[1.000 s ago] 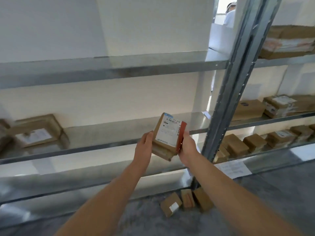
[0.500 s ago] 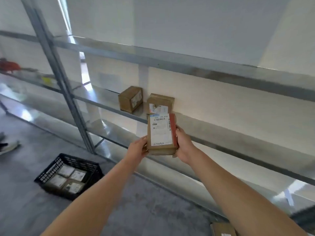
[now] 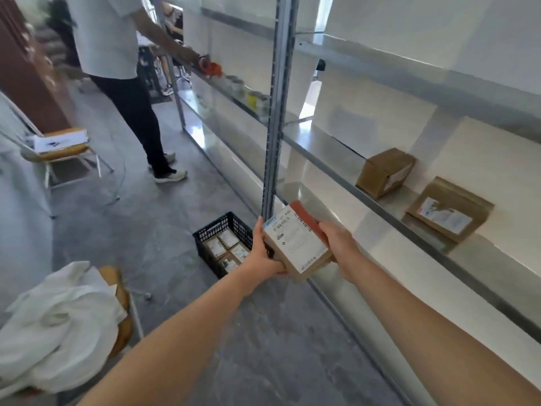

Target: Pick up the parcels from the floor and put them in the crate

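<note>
Clamped between left hand (image 3: 259, 254) and right hand (image 3: 336, 240): a brown cardboard parcel (image 3: 295, 247), each grip closed narrow on an opposite side, left thumb along the near edge. Held tilted in the air, above the grey floor (image 3: 164, 230). White shipping label on top with a barcode and small print too blurred to read; red strip down the right edge. Just beyond, on the floor: black lattice crate (image 3: 222, 221) with labelled parcels (image 3: 228, 247) inside. Farther right, on the metal shelf (image 3: 330, 145): two more brown parcels (image 3: 383, 172).
</note>
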